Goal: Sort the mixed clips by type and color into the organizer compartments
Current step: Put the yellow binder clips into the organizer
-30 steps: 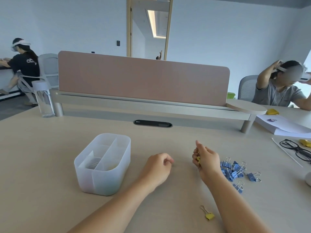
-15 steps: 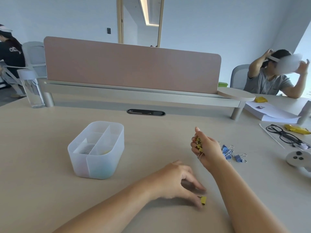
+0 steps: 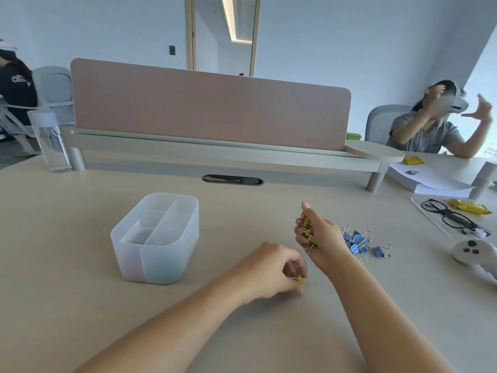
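Observation:
A translucent white organizer (image 3: 155,261) with several compartments stands on the desk at centre left; pale contents show faintly inside it. My right hand (image 3: 320,238) is raised above the desk and grips a bunch of yellow binder clips (image 3: 307,230). To its right several blue binder clips (image 3: 357,242) lie in a loose pile. My left hand (image 3: 271,267) is low over the desk and pinches a single yellow binder clip (image 3: 301,280) between its fingertips.
A clear water bottle (image 3: 49,141) stands at far left by the pink divider (image 3: 209,109). At right lie black glasses (image 3: 446,214), a white controller (image 3: 473,254), a paper stack (image 3: 427,180) and yellow wrappers. Two people sit further back.
My left hand reached right to the lone yellow clip near the desk front, closed on it and now lifts it. My right hand has stayed raised with its bunch of yellow clips.

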